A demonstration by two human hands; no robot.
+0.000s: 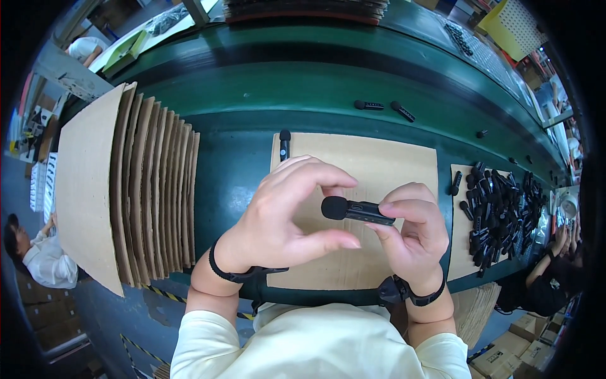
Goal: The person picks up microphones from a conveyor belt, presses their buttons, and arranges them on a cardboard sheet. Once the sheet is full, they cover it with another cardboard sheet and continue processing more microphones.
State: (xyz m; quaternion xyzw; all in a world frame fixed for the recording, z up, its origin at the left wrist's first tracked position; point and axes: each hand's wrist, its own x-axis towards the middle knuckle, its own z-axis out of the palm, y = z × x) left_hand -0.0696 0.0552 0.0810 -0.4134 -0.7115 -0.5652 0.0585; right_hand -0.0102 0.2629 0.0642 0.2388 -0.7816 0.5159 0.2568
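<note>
One black microphone (357, 211) in right-hand fingers (405, 211), any lettering apparently illegible.

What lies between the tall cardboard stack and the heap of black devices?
In the head view: a flat cardboard sheet, one device at its far left corner; above it, the left hand, and the right hand holding a similar device.

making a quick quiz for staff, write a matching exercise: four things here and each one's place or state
1. left hand
2. right hand
3. cardboard stack
4. pile of black devices

A. at the picture's left
B. on a cardboard sheet at the right
C. open, gripping nothing
D. gripping a round-tipped device

Pairs: 1-C, 2-D, 3-A, 4-B
</note>
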